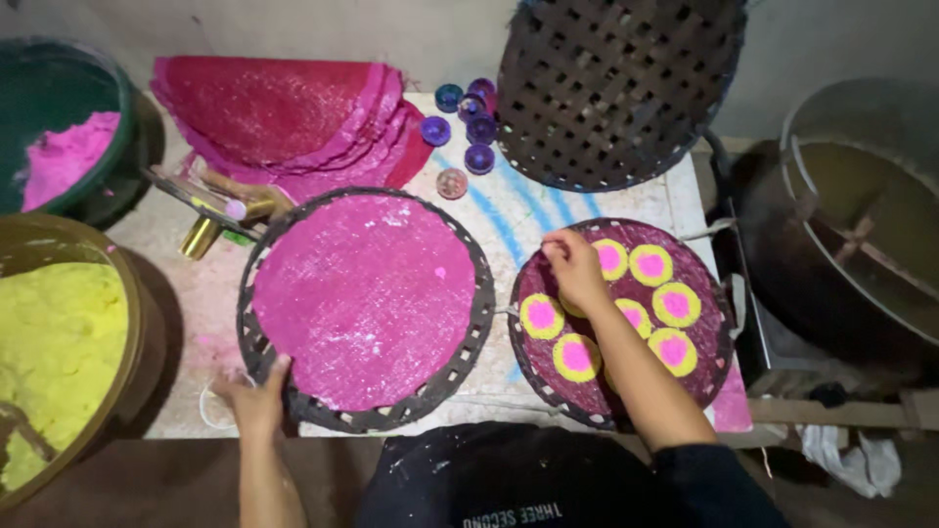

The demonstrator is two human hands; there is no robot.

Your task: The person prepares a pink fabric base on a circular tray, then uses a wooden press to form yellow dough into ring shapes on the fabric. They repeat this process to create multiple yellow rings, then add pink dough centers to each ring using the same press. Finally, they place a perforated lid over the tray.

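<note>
A pale, powder-stained worktop [210, 293] carries two round woven trays [469, 332] [719, 293] side by side. Behind them lie a stack of pink cloths [284, 117], small purple cups [468, 125] and a leaning woven basket [616, 88].

Our left hand [256, 399] grips pink-cloth tray [367, 308] rim; right hand [575, 269] pinches above yellow-pink discs [650, 264] on woven tray [709, 376].

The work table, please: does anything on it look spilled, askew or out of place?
Yes. Blue powder streaks smear across the table between the two woven trays, and pink powder dusts its surface. The stack of pink cloths is folded unevenly, edges fanned out.
</note>
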